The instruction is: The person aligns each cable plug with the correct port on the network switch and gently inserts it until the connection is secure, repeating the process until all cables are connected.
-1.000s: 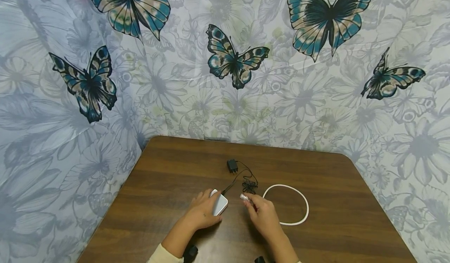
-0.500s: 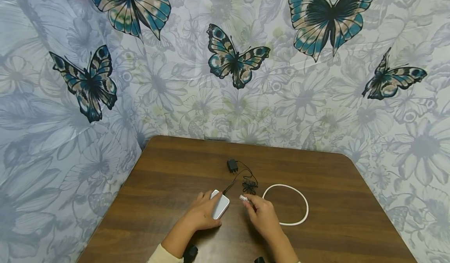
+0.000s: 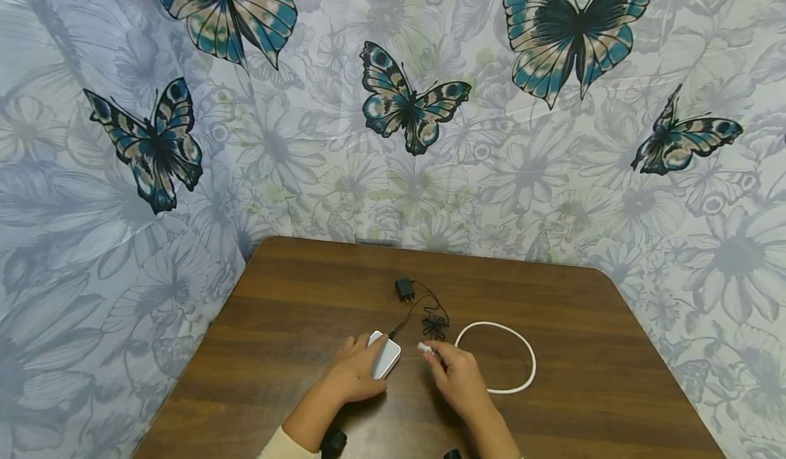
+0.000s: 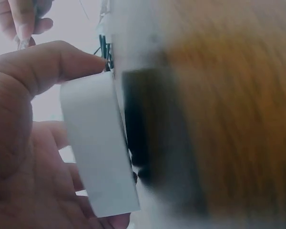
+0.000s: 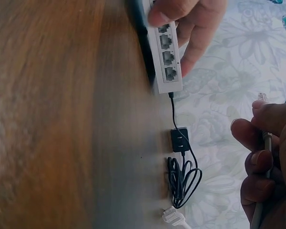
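My left hand (image 3: 358, 372) holds a small white network switch (image 3: 387, 359) near the middle of the table, its fingers and thumb on opposite sides of the casing. In the right wrist view a row of Ethernet ports (image 5: 167, 50) shows along one side of it, and a thin black cord runs from its end. To the right, my right hand (image 3: 457, 378) pinches one end of a white Ethernet cable (image 3: 533, 363). The clear plug (image 3: 424, 347) sticks out past the fingertips, pointing toward the switch and apart from it. The cable's other plug (image 5: 173, 215) lies beyond the bundled cord.
Behind the switch lies a black power adapter (image 3: 404, 288) with its bundled cord (image 3: 434, 326). The white cable loops over the brown wooden table (image 3: 589, 322) on the right. A butterfly-print cloth (image 3: 393, 193) hangs behind the table's far edge.
The switch has shifted slightly right and toward me under my left hand. My right hand, with the cable plug, has barely moved.
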Demonstrator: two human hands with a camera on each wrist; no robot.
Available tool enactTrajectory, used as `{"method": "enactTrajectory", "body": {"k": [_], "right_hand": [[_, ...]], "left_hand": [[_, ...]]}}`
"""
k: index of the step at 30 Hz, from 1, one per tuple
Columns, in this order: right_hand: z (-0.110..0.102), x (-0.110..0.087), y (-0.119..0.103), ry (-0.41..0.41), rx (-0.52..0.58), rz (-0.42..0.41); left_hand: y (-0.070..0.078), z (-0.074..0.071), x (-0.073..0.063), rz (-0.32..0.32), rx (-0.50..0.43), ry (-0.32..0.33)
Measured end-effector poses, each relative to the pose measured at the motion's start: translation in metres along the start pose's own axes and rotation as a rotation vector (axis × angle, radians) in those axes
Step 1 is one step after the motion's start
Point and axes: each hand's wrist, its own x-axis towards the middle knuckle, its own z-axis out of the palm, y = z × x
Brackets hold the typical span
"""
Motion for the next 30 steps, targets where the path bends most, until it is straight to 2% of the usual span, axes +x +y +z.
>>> {"method": "enactTrajectory", "body": {"k": [6, 13, 30], "right_hand": [[0.0009, -0.0002, 0.0001, -0.004, 0.025, 0.008], [0.0024, -0.0015, 0.0034, -0.008, 0.017, 0.009], [0.0037, -0.0029, 0.0020, -0.006, 0.009, -0.001]], "left_hand": [[0.0032, -0.0017, 0.0010, -0.029, -0.026, -0.005], [0.0060, -0.0034, 0.0037, -0.046, -0.071, 0.035], [0.0101, -0.0027, 0.0064, -0.084, -0.186, 0.074]]}}
